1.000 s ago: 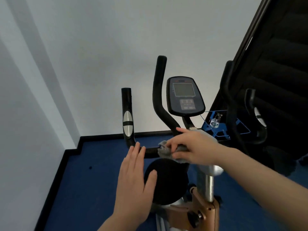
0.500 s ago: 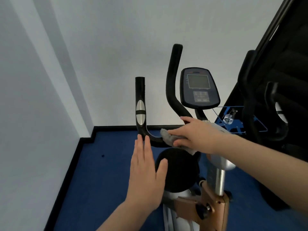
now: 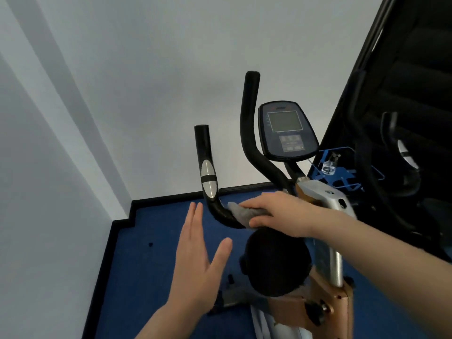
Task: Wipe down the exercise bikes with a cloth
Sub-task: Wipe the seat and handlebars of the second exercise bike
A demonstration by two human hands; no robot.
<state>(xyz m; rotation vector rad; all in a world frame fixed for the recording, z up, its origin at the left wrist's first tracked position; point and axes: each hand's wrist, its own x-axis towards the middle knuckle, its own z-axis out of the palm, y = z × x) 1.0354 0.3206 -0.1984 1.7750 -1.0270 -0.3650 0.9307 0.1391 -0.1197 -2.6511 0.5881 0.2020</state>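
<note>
Our right hand (image 3: 281, 214) clamps a grey cloth (image 3: 244, 212) around the low bend of the bike's left handlebar (image 3: 208, 172), at centre frame. From the cloth that bar curves left, then rises toward the upper middle, so its unwiped length lies up and left of our grip. Our left hand (image 3: 198, 255) hovers open and empty, just below the bend and nearer the upright. How far the cloth wraps underneath seems hidden by our fingers.
</note>
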